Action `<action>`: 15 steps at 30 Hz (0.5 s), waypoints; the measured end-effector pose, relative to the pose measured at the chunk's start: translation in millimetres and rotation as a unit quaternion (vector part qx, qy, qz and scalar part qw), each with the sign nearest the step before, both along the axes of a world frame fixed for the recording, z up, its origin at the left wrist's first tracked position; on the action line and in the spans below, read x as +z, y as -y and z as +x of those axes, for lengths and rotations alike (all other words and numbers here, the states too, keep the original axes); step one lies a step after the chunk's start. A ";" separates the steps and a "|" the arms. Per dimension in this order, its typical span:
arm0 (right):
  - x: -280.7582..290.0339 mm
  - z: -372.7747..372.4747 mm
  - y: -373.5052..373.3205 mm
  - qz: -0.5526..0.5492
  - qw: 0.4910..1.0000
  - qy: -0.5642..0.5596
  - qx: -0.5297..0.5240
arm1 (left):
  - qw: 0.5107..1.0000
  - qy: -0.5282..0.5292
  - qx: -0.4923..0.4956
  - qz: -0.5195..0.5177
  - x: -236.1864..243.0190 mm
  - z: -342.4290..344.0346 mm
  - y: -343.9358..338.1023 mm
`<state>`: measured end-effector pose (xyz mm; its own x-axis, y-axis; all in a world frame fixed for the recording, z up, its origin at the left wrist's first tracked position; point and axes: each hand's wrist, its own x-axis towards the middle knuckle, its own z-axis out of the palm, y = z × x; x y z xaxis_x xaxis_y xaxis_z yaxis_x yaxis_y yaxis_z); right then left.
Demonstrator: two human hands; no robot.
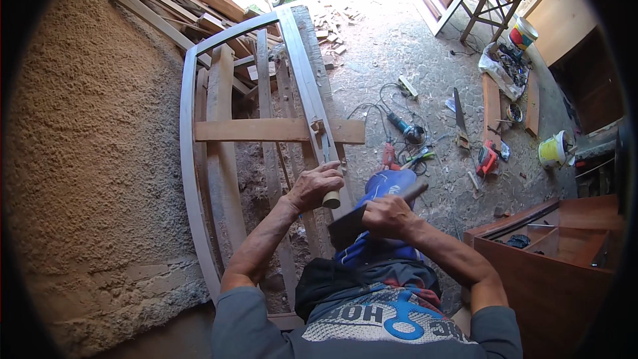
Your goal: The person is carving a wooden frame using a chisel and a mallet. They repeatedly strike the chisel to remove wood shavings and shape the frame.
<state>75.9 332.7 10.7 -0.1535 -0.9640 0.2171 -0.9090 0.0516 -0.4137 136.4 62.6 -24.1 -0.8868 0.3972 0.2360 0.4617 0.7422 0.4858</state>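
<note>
My left hand (pixel 315 187) is closed round a chisel (pixel 326 152), its pale round handle end showing below the fist. The blade points away from me to a notch in the right rail of a curved wooden frame (pixel 302 66). My right hand (pixel 387 217) grips a dark mallet (pixel 347 227); the broad dark part hangs left of the fist, near the chisel's handle end but apart from it. The tool's narrow end sticks out to the right. Under the frame's rails runs a crosswise board (pixel 256 129).
Scrap timber (pixel 179 6) is piled at the far left beside a rough wall (pixel 100 159). On the floor to the right lie an angle grinder (pixel 407 129), a handsaw (pixel 460 119) and a red power tool (pixel 488 158). A brown cabinet (pixel 545 279) stands near right, a stool (pixel 493 3) far right.
</note>
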 end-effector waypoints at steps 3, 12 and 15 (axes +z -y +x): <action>-14.2 -11.8 20.3 0.095 0.991 -0.001 -0.096 | 1.000 -0.007 0.010 0.023 -10.7 -7.6 3.3; -17.4 -9.0 16.7 0.095 0.991 0.012 -0.088 | 1.000 -0.026 0.009 0.007 -17.4 -1.7 -4.0; -10.1 -4.9 13.1 0.070 0.997 -0.030 -0.008 | 0.999 -0.014 0.023 -0.018 -21.1 -1.1 -1.9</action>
